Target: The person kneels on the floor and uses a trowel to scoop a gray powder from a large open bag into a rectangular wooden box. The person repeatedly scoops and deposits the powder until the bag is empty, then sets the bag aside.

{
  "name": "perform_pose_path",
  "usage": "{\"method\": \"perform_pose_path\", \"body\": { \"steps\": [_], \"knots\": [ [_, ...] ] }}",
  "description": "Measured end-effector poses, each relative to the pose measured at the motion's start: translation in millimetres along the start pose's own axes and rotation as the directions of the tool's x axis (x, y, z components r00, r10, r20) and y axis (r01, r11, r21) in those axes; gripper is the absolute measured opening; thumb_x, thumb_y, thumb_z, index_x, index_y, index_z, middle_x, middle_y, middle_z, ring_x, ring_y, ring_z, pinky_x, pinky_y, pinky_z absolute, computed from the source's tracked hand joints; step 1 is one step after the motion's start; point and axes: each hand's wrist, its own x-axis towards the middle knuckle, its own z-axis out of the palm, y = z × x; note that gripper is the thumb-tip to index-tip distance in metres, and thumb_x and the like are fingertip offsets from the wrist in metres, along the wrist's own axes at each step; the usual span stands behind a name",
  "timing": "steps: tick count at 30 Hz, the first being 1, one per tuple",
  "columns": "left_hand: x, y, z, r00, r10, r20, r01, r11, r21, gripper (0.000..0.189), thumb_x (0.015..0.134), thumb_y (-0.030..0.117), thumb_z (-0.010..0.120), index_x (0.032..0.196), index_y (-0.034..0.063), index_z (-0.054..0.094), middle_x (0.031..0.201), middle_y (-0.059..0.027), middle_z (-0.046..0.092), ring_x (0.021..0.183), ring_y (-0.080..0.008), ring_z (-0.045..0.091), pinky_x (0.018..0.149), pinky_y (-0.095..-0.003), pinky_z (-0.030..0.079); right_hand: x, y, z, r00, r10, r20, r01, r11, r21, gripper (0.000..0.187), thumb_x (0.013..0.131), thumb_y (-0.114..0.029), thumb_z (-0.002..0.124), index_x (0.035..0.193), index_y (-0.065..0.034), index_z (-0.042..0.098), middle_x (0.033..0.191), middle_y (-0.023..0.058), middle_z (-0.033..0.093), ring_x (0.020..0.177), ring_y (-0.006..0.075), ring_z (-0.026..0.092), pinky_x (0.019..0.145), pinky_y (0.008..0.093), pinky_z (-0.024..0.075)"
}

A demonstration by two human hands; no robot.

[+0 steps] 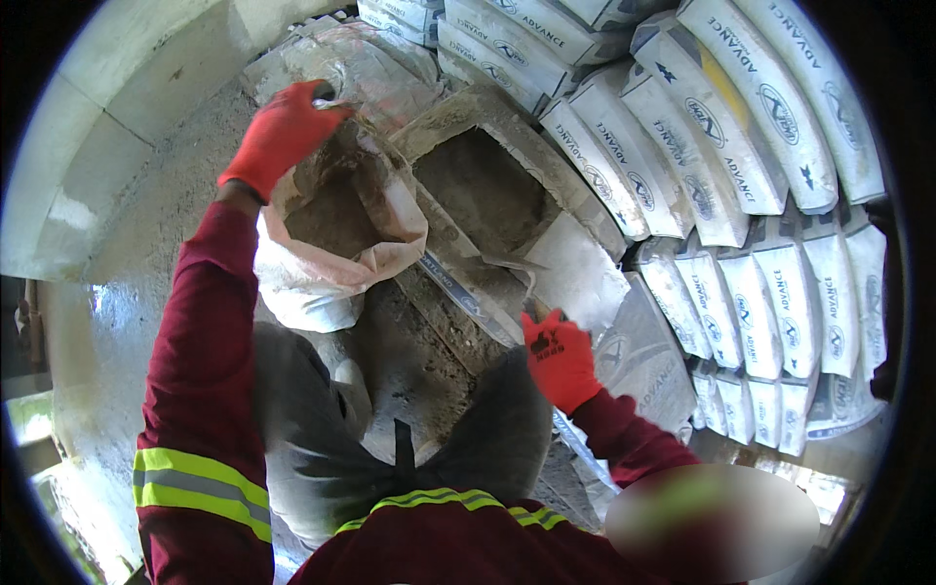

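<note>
My left hand [281, 135], in a red work glove, grips the far rim of a pale woven sack [314, 300]. The sack stands upright with its mouth spread, and grey powder [333, 219] shows inside. In my right hand [561, 362], also red-gloved, is the handle of a trowel [532, 276]. Its bent metal neck points away from me, and the blade is at the near edge of a cut-open cement bag [446, 227]. Grey cement powder [482, 190] lies in the bag's opening. A torn white paper flap [578, 256] is folded out beside the trowel.
Stacked cement bags [673, 146] rise to the right and at the back. A dusty plastic-covered heap [365, 62] lies beyond the sack. Another printed bag [643, 351] is right of my right hand. A bare wall [95, 110] borders the dusty floor [124, 292] at left.
</note>
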Motion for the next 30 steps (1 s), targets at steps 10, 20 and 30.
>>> {"method": "perform_pose_path", "body": {
  "steps": [10, 20, 30],
  "knots": [
    [-102.5, 137.7, 183.2, 0.632, -0.052, 0.774, 0.26, 0.954, -0.148, 0.063, 0.091, 0.057, 0.058, 0.105, -0.0031, 0.069, 0.103, -0.0214, 0.072, 0.096, -0.036, 0.07, 0.084, -0.044, 0.055, -6.0, -11.8, -2.6, 0.91, 0.394, 0.125, -0.414, 0.871, 0.264, 0.053, 0.09, -0.026, 0.06, 0.141, -0.0113, 0.051, 0.116, 0.0231, 0.064, 0.109, 0.0414, 0.062, 0.091, 0.0462, 0.0494],
    [-202.7, 128.0, 324.0, 0.812, 0.326, 0.484, 0.219, 0.599, -0.77, 0.025, 0.102, 0.026, 0.053, 0.116, 0.0074, 0.061, 0.094, -0.0056, 0.068, 0.08, -0.014, 0.061, 0.078, -0.0321, 0.053, -45.3, -28.7, 37.2, 0.829, 0.56, 0.023, -0.475, 0.681, 0.556, 0.048, 0.09, -0.021, 0.064, 0.133, -0.0055, 0.048, 0.119, 0.0235, 0.064, 0.11, 0.0392, 0.063, 0.092, 0.0448, 0.0492],
    [-217.8, 95.6, 315.4, 0.564, -0.352, 0.747, 0.777, -0.082, -0.624, 0.051, 0.094, 0.049, 0.064, 0.119, 0.0039, 0.063, 0.087, -0.0086, 0.065, 0.074, -0.021, 0.066, 0.057, -0.0338, 0.052, -57.8, 1.9, 16.0, 0.865, 0.479, 0.15, -0.303, 0.26, 0.917, 0.038, 0.091, -0.01, 0.059, 0.128, -0.0027, 0.054, 0.124, 0.0144, 0.057, 0.118, 0.0244, 0.055, 0.098, 0.0352, 0.0459]
  ]
}}
